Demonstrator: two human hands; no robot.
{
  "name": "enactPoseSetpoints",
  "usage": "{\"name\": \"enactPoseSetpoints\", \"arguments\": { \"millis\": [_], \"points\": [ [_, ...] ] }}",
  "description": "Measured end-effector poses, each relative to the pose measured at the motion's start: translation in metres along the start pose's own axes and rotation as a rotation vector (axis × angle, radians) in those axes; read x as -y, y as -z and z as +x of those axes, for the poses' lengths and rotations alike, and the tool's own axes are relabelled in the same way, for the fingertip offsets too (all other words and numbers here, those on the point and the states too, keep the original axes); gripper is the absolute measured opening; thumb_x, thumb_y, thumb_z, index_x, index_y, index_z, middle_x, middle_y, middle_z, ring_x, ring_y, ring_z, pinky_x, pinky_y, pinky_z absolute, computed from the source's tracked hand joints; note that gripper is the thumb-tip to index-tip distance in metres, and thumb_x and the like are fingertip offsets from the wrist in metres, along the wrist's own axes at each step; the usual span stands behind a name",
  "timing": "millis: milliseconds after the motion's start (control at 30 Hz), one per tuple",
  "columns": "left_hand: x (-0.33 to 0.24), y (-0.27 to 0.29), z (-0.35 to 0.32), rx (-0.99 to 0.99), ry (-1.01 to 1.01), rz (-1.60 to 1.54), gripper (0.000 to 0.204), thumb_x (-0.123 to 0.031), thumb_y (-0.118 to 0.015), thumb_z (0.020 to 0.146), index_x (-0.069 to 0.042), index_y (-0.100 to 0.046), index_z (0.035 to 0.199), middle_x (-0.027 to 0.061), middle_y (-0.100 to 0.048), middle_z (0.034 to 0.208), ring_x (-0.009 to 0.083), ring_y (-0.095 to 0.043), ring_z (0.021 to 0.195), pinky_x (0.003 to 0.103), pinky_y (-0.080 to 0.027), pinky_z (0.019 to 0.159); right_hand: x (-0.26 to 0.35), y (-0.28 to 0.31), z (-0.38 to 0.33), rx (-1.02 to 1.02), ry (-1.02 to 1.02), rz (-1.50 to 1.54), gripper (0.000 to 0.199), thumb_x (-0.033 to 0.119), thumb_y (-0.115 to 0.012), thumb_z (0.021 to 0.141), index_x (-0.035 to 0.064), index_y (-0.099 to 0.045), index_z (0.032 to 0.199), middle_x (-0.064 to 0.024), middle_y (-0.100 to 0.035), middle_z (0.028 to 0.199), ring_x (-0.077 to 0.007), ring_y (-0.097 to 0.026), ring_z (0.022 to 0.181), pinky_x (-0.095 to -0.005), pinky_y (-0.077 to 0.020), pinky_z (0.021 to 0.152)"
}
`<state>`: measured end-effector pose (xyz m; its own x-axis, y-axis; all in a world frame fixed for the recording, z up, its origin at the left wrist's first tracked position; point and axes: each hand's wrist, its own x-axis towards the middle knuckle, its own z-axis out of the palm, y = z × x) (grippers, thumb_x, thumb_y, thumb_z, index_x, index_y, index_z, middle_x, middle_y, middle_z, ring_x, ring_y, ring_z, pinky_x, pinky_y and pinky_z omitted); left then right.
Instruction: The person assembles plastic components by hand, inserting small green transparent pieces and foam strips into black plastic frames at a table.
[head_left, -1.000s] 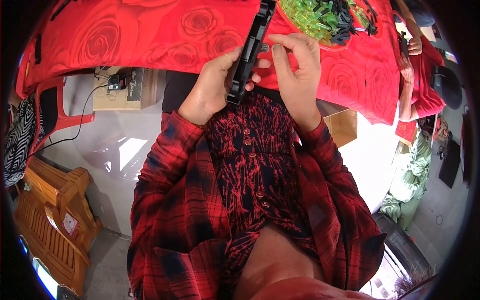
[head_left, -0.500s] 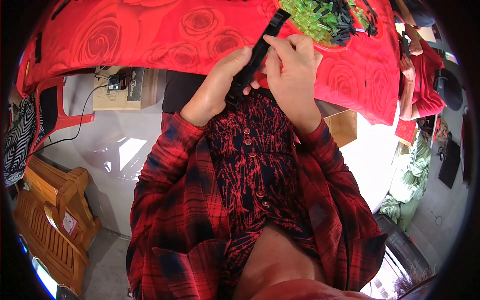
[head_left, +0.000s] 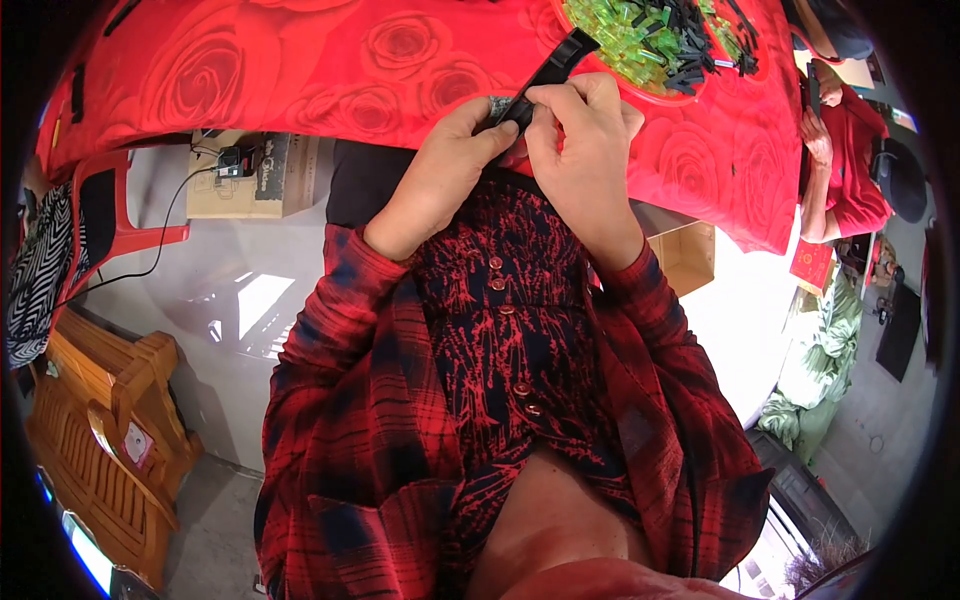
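A long black plastic strip (head_left: 548,72) is pinched by the left hand (head_left: 450,160) and right hand (head_left: 585,125) above the red surface (head_left: 300,70), mid-handling; a steady grip seems needed next.

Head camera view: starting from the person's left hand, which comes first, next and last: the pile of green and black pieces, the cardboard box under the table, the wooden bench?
From the left hand:
1. The pile of green and black pieces, up and to the right on the red table.
2. The cardboard box, to the left under the table's edge; close to the pile's distance, so hard to rank.
3. The wooden bench, far lower left on the floor.
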<state>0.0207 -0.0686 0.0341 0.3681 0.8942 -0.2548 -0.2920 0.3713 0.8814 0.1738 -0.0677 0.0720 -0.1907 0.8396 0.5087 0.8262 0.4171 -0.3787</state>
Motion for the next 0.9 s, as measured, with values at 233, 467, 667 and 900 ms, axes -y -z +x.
{"name": "enactPoseSetpoints", "arguments": {
  "millis": [233,467,667,900],
  "points": [
    [-0.001,-0.002,-0.003,-0.076,-0.106,0.199,0.018,-0.015,-0.057,0.100,0.000,-0.061,0.109,-0.0028,-0.058,0.094,0.0051,-0.050,0.087,0.023,-0.043,0.076,0.009,0.003,-0.004,-0.055,0.035,-0.013,0.020,0.011,-0.075,0.078,0.0092,-0.070,0.098,-0.0037,-0.056,0.092,-0.0208,-0.055,0.088,-0.0402,-0.0306,0.086],
    [0.004,-0.009,0.000,-0.144,-0.226,0.160,0.024,-0.016,-0.060,0.099,0.003,-0.061,0.113,0.0047,-0.067,0.095,0.0092,-0.059,0.090,0.026,-0.049,0.080,0.002,-0.001,-0.011,-0.135,0.127,-0.084,0.023,0.011,-0.076,0.078,0.0091,-0.071,0.100,-0.0013,-0.054,0.090,-0.0161,-0.053,0.085,-0.0388,-0.0286,0.086],
    [0.009,-0.009,0.000,-0.150,-0.252,0.189,0.023,-0.016,-0.060,0.099,0.003,-0.062,0.114,0.0047,-0.067,0.094,0.0087,-0.060,0.087,0.025,-0.049,0.078,0.005,0.001,-0.013,-0.141,0.166,-0.088,0.028,0.008,-0.075,0.077,0.0082,-0.071,0.104,0.0010,-0.054,0.087,-0.0137,-0.053,0.082,-0.0382,-0.0288,0.085],
    [0.006,-0.008,-0.003,-0.161,-0.130,0.091,0.015,-0.016,-0.061,0.099,-0.001,-0.061,0.099,0.0011,-0.063,0.082,0.0050,-0.056,0.071,0.022,-0.044,0.062,0.002,0.005,-0.012,-0.217,-0.020,0.062,0.033,0.003,-0.069,0.084,0.0070,-0.068,0.117,-0.0027,-0.057,0.090,-0.0157,-0.052,0.084,-0.0338,-0.0360,0.082]
  ]
}}
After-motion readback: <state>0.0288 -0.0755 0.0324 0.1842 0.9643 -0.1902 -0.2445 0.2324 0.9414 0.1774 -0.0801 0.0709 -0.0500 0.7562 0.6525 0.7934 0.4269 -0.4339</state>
